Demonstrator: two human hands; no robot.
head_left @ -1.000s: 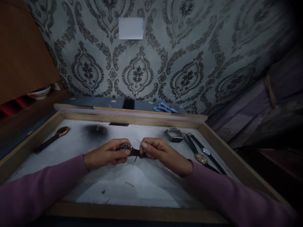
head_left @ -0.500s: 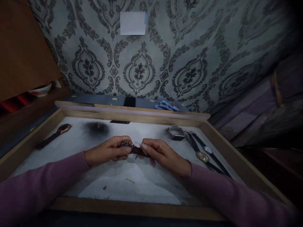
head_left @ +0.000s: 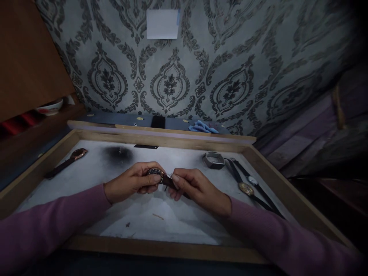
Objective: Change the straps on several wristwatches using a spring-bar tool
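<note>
My left hand (head_left: 138,178) is closed around the case of a wristwatch (head_left: 155,172) with a dark dial and copper-coloured edges, its thumb lying on the dial. The watch's dark brown strap (head_left: 169,182) runs to the right, into the fingers of my right hand (head_left: 195,186). That hand is closed too, and a thin, shiny metal piece (head_left: 169,174) shows at its thumb and forefinger tips, too small to name. Both hands are above the white bottom of a wooden-framed tray (head_left: 161,245).
A brown-strapped watch (head_left: 78,154) lies at the tray's left. At the right are a grey smart band (head_left: 214,160), a gold-faced watch (head_left: 246,189) and a silver-faced watch (head_left: 253,180). A blue cloth (head_left: 202,127) and a black phone-like object (head_left: 158,122) lie behind the back rim.
The watch has turned a little, showing more of its dial, and its strap slants down more to the right. My right fingers have shifted slightly along the strap.
</note>
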